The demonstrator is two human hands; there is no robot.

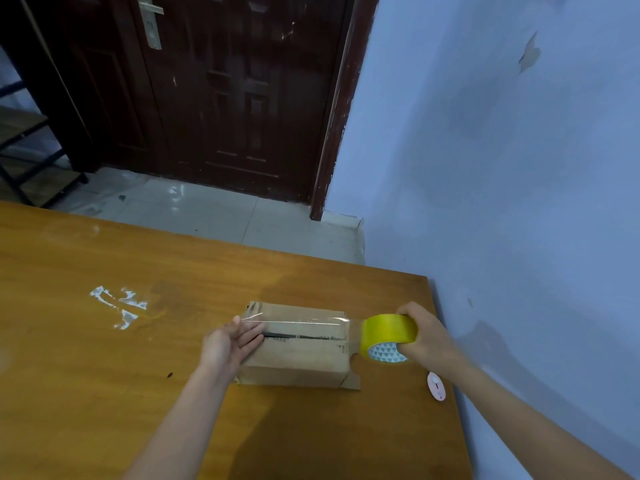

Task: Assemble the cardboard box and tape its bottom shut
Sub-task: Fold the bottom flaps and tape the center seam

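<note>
- At right end of box: my right hand [424, 336] curled round yellow roll of packing tape [388, 337], thumb in the core, roll held just off the box's right edge.
- Clear strip of tape [304, 322] runs from roll leftward across top face of small brown cardboard box [298, 355], over the dark centre seam [304, 337].
- My left hand [232, 341] flat, fingers straight, pressing tape end and flap at box's left end; not gripping anything.
- Box sits on the table mid-right, long axis left-right, same line as the tape pull; a flap [351, 379] sticks out at lower right.
- Key relation: roll is right of box and past its edge, so I judge next is wrapping down the right side or cutting; right hand nearer.
- Small pale pink round object [436, 386] near right forearm; cannot tell what it is.
- Orange-brown wooden table [104, 358], white tape residue [119, 303] at left.
- Blue wall [502, 168] right, dark wooden door [225, 91] beyond, pale tiled floor [207, 209].
</note>
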